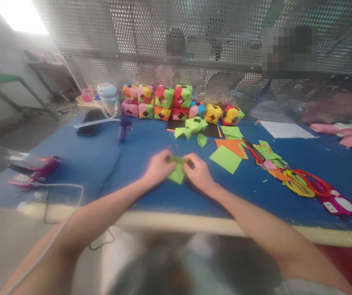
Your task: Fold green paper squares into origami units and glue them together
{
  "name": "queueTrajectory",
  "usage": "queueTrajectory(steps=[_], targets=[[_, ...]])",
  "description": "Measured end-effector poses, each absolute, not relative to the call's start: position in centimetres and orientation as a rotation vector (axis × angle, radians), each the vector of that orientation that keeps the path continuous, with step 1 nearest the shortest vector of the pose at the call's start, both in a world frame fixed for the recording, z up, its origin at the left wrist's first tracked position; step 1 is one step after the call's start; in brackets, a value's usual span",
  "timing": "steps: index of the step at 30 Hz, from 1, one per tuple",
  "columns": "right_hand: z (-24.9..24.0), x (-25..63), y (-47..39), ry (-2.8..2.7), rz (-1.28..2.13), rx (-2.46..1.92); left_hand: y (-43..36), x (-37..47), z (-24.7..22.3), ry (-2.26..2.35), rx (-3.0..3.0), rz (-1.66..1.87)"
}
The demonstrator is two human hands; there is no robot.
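A small green paper [176, 174] with a folded top edge lies at the middle of the blue table, between my hands. My left hand [161, 164] pinches its upper left corner. The upper right corner is pinched between the fingers of my right hand [198, 170]. Behind the hands are folded green paper pieces [196, 125]. To the right lies a flat green square sheet [225, 159], partly over orange paper [229, 146].
Colourful folded paper balls [164, 97] stand stacked at the back beside a white cup [108, 98]. A glue gun [123, 129] and a phone [89, 125] lie left. Scissors [300, 183], paper scraps and a magenta power strip [340, 204] are right; another strip [37, 174] is far left.
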State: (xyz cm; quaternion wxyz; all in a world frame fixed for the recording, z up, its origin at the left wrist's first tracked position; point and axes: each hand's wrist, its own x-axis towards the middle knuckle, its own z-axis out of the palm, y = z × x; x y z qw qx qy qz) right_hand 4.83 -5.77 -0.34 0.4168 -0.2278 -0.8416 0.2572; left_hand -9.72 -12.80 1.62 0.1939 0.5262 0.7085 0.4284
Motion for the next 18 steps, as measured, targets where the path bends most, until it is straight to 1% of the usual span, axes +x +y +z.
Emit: queueTrajectory(steps=[5, 12, 18], targets=[[-0.5, 4.7, -5.8, -2.120, 0.723, -0.626, -12.8, -9.6, 1.6, 2.005, 1.467, 1.202], [0.1, 5.0, -5.5, -2.011, 0.999, -0.726, -12.7, -10.1, 2.2, 2.081, 1.480, 1.230], [0.7, 5.5, -5.0, -1.945, 1.064, -0.809, -12.7, -10.5, 2.5, 2.102, 1.438, 1.282]])
